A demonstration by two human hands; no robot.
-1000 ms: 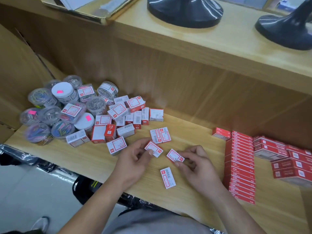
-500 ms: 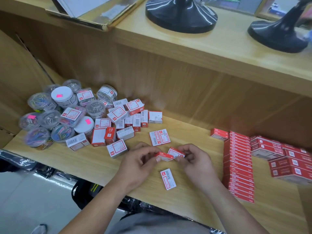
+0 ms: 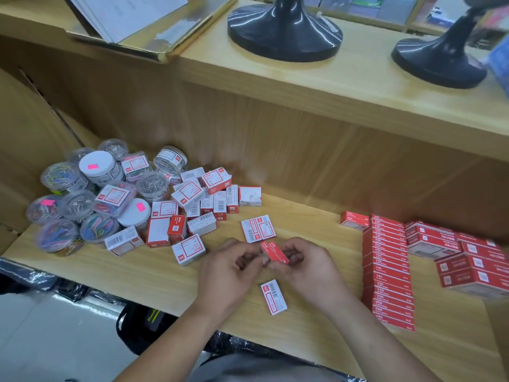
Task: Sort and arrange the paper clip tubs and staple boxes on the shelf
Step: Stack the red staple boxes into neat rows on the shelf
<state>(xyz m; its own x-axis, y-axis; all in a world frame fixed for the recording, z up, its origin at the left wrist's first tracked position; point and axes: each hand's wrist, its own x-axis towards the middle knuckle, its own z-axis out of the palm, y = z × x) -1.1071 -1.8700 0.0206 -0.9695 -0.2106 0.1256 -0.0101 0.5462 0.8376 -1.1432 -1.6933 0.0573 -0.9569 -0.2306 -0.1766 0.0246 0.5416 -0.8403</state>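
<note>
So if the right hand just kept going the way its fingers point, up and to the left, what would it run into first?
Most likely the left hand, whose fingertips already meet the red staple box that the right hand pinches. Slightly further back lies the pair of white-labelled boxes, though depth is hard to judge.

Bright, even light is seen from above. Shine is seen on the black stands (image 3: 285,37). Edges are bent and blurry.

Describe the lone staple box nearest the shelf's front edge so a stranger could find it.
On the wooden shelf, look just below the two hands. The lone staple box lies flat there, barcode label up, touching no other box.
</note>
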